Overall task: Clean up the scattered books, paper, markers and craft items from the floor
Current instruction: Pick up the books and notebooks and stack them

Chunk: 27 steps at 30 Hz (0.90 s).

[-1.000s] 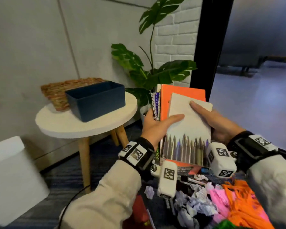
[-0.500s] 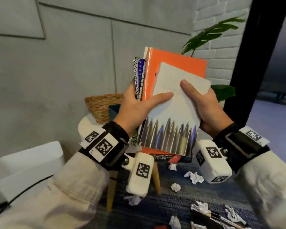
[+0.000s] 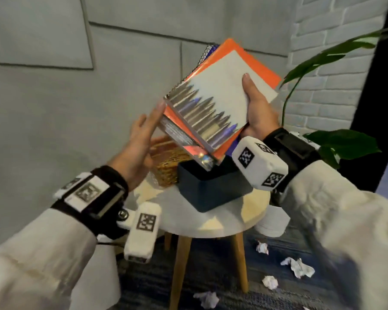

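Observation:
A stack of books [image 3: 220, 95], with a white pencil-print cover on top and orange and spiral notebooks behind, is tilted with its lower corner over the dark blue bin [image 3: 213, 189]. My right hand [image 3: 257, 110] grips the stack's right edge, thumb on the white cover. Fingers spread, my left hand [image 3: 141, 139] is flat against the stack's lower left edge. The bin stands on the round white side table [image 3: 213, 222], with a woven basket [image 3: 166, 162] behind it. Several crumpled paper balls [image 3: 298, 267] lie on the dark carpet below.
The table has wooden legs [image 3: 179, 269]. A leafy plant [image 3: 336, 139] stands right of the table in a white pot [image 3: 271, 222], against a white brick wall. A white seat edge [image 3: 94, 278] sits at the lower left. Grey wall panels fill the background.
The stack has tipped from upright to a slant over the blue bin. My left hand has released its grip and now rests open against the edge. The view has moved closer to the table.

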Each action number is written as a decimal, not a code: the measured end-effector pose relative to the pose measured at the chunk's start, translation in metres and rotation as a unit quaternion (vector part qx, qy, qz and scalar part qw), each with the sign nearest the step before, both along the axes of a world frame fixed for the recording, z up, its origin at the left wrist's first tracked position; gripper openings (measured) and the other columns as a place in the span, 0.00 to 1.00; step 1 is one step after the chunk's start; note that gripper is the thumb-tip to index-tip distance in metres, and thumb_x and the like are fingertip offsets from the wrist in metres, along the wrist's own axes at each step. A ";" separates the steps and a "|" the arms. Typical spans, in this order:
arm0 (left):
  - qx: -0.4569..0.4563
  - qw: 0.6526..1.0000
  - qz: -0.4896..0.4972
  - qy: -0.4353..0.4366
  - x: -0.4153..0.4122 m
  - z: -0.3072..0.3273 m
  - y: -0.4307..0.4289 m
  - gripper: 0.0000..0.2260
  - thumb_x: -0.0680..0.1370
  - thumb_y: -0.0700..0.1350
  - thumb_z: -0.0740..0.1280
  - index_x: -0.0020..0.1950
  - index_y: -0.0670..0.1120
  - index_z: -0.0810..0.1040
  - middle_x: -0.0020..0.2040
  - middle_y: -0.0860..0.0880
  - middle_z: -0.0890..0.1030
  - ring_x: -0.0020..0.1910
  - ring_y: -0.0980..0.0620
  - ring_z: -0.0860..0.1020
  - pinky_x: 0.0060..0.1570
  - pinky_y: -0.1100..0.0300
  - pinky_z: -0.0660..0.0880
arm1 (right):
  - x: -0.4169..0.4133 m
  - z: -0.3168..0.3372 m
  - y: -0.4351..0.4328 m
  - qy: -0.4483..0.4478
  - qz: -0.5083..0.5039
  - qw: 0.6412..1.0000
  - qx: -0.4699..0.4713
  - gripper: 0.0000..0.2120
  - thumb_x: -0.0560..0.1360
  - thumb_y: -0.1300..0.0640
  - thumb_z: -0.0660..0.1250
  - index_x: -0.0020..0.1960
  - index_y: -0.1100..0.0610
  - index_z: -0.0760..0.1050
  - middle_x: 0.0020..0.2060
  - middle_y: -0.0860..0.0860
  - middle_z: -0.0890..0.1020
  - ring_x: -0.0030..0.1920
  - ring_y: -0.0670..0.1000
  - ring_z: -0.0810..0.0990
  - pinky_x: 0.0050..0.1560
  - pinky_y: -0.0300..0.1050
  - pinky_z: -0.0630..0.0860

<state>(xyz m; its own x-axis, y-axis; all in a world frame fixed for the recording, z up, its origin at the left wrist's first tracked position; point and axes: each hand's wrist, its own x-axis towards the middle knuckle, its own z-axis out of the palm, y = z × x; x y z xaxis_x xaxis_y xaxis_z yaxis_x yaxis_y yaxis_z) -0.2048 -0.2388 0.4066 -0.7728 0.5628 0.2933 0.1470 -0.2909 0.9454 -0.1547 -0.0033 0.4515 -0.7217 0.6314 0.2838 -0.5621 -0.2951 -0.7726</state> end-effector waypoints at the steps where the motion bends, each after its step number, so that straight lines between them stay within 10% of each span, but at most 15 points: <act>1: 0.002 1.000 -0.007 -0.015 -0.006 -0.010 0.012 0.50 0.63 0.70 0.74 0.78 0.59 0.55 0.65 0.44 0.80 0.57 0.45 0.83 0.59 0.46 0.78 | -0.009 0.001 0.001 -0.029 -0.015 0.999 0.022 0.55 0.46 0.35 0.83 0.67 0.56 0.72 0.57 0.56 0.83 0.54 0.59 0.84 0.53 0.62 0.80; 3: 0.023 1.000 0.013 -0.001 -0.020 -0.018 0.042 0.48 0.65 0.65 0.77 0.78 0.58 0.56 0.64 0.49 0.81 0.58 0.47 0.83 0.62 0.43 0.75 | -0.031 0.002 0.001 -0.087 -0.012 0.995 0.047 0.56 0.48 0.29 0.79 0.68 0.55 0.71 0.59 0.57 0.81 0.55 0.60 0.83 0.53 0.61 0.80; 6: 0.068 0.995 0.067 -0.023 -0.052 -0.010 0.073 0.48 0.62 0.61 0.81 0.75 0.53 0.60 0.63 0.46 0.81 0.56 0.45 0.83 0.59 0.43 0.78 | -0.059 0.001 0.002 -0.130 0.034 0.991 0.021 0.28 0.74 0.40 0.70 0.65 0.58 0.73 0.52 0.57 0.85 0.47 0.58 0.85 0.43 0.53 0.83; 9: 0.025 0.995 0.079 -0.053 -0.096 -0.004 0.078 0.46 0.64 0.55 0.81 0.74 0.51 0.58 0.62 0.44 0.81 0.54 0.45 0.84 0.56 0.44 0.80 | -0.078 0.000 0.027 -0.236 0.065 0.965 0.098 0.12 0.80 0.47 0.64 0.51 0.56 0.76 0.36 0.53 0.84 0.33 0.51 0.83 0.30 0.43 0.81; 15: -0.055 0.985 0.046 -0.157 -0.139 -0.005 0.082 0.13 0.80 0.48 0.66 0.63 0.45 0.78 0.52 0.44 0.85 0.42 0.51 0.85 0.34 0.58 0.82 | -0.115 -0.014 0.058 -0.346 0.174 0.911 0.139 0.09 0.76 0.53 0.70 0.47 0.57 0.73 0.42 0.58 0.80 0.43 0.55 0.80 0.41 0.53 0.80; 23: -0.138 0.962 0.085 -0.222 -0.179 -0.030 0.094 0.14 0.82 0.48 0.64 0.64 0.43 0.78 0.41 0.44 0.85 0.32 0.49 0.84 0.30 0.58 0.81 | -0.158 -0.042 0.068 -0.441 0.235 0.843 0.201 0.08 0.81 0.55 0.63 0.48 0.59 0.72 0.27 0.57 0.82 0.26 0.54 0.82 0.25 0.49 0.79; 27: -0.163 0.951 0.117 -0.234 -0.186 -0.053 0.101 0.13 0.81 0.48 0.65 0.63 0.43 0.78 0.53 0.39 0.84 0.43 0.42 0.84 0.37 0.49 0.83 | -0.176 -0.059 0.064 -0.499 0.195 0.804 0.258 0.13 0.82 0.55 0.62 0.60 0.63 0.71 0.43 0.60 0.82 0.34 0.55 0.82 0.34 0.48 0.82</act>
<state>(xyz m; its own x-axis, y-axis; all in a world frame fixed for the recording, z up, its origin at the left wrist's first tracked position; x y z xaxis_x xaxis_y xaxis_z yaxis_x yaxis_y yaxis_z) -0.3906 -0.1382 0.3540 -0.8912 0.3613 -0.2744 -0.2878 0.0174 0.9575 -0.3310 0.0609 0.3922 -0.8668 0.2858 -0.4086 0.4720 0.2062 -0.8572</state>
